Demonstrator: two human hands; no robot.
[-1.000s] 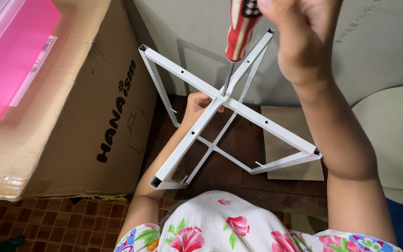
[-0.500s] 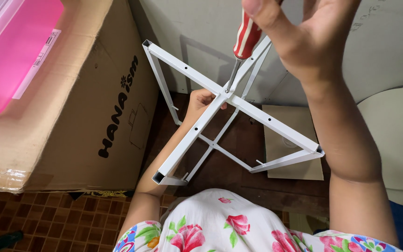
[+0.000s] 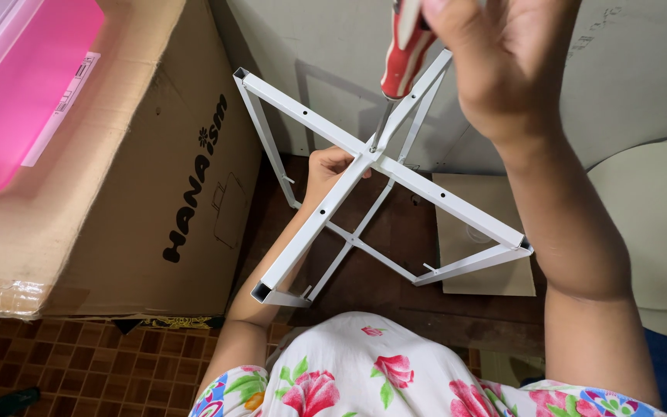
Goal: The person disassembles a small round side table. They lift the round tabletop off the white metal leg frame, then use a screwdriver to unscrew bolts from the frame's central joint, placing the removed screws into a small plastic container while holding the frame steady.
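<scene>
A white metal frame [image 3: 434, 193] with two crossed bars stands upright in front of me. My left hand [image 3: 327, 168] reaches under the crossing and grips the frame from below. My right hand [image 3: 503, 66] is closed on the red and white handle of a screwdriver [image 3: 401, 54]. The screwdriver's shaft points down and its tip meets the centre of the cross [image 3: 372, 148]. A second, lower cross of thin white bars [image 3: 353, 243] shows beneath the top one.
A large cardboard box [image 3: 140, 162] stands at the left with a pink plastic bin [image 3: 17, 85] on it. A flat cardboard piece [image 3: 480, 232] lies on the dark wooden surface. A pale round object [image 3: 658, 232] sits at the right. Brown floor tiles lie lower left.
My right hand has shifted on the screwdriver handle, from fingers spread half a second ago to closed round it now. The frame and my left hand stay in place.
</scene>
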